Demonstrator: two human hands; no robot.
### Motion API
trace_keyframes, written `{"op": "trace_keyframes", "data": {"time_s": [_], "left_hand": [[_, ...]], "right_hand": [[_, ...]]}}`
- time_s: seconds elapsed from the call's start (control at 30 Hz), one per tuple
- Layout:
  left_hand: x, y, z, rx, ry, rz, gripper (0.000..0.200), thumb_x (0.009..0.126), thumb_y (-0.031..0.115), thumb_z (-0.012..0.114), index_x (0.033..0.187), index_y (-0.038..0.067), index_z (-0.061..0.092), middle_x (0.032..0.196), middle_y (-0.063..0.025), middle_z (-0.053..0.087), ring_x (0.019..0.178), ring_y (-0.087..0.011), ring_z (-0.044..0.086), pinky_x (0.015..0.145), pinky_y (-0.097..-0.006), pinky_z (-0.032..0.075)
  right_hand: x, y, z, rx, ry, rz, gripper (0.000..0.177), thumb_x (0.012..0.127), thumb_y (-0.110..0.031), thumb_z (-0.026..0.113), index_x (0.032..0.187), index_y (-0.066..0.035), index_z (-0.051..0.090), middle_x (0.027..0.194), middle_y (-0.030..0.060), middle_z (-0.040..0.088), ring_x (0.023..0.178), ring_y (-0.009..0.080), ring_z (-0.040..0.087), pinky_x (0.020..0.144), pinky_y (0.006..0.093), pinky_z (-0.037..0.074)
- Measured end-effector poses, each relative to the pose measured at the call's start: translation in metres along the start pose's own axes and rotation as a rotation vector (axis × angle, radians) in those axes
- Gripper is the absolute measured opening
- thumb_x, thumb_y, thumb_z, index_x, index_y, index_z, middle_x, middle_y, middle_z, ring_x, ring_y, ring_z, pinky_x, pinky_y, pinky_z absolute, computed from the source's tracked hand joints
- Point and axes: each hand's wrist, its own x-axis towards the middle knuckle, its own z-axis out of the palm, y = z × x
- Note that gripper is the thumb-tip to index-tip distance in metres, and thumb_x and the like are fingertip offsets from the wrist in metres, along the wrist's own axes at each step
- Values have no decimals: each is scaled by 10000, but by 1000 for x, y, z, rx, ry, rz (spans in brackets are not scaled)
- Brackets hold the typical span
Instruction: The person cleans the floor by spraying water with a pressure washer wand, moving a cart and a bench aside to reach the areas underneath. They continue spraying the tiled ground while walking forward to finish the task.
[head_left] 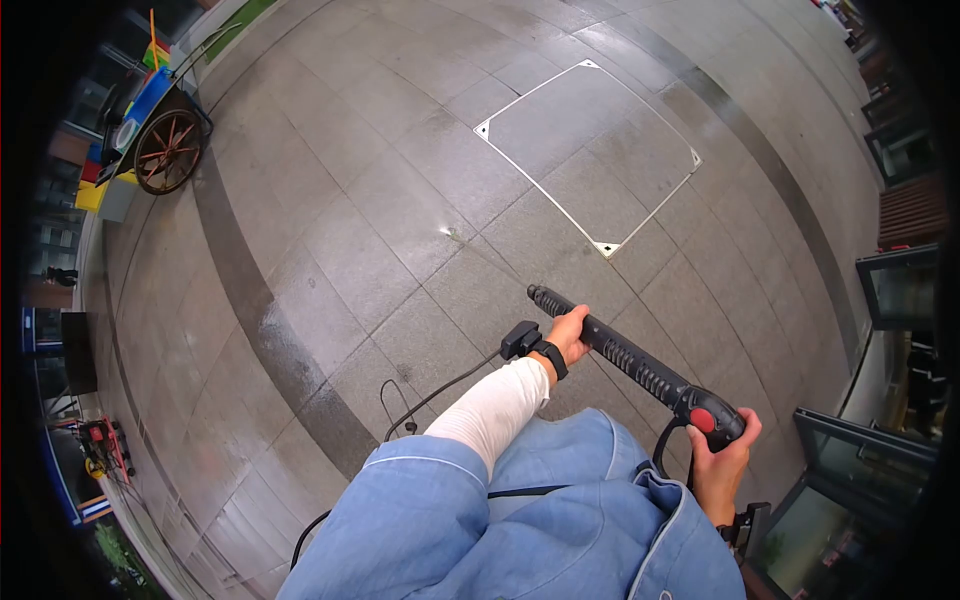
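The wand (638,364) slants over wet paving (370,190), left grip (568,335) wrapped round its front, right grip (722,468) closed on its rear, and a loosened hold could let recoil swing the spray (447,232) astray

Grey stone-slab floor (330,150), visibly wet, crossed by dark curved-looking bands (228,225); white-edged rectangular outline (540,190) with triangular corners on it; brown spoked cart wheel (168,152) standing at left.

Spray lance (634,360) matt, probably plastic; jacket (550,540) cloth, matt; paving (350,225) glossy in patches.
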Motion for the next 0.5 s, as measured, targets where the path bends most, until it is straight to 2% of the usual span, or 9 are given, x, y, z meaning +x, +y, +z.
{"op": "trace_keyframes", "data": {"time_s": [0.5], "left_hand": [[-12, 5, 1, -45, -3, 33, 276, 816, 125, 511, 1021, -16, 392, 903, -113, 493, 791, -270, 546, 712, -503, 480]], "right_hand": [[-2, -20, -8, -41, 4, -27, 622, 663, -128, 722, 1130, -44, 320, 890, 211, 550, 796, 365, 574, 682, 368, 447]]}}
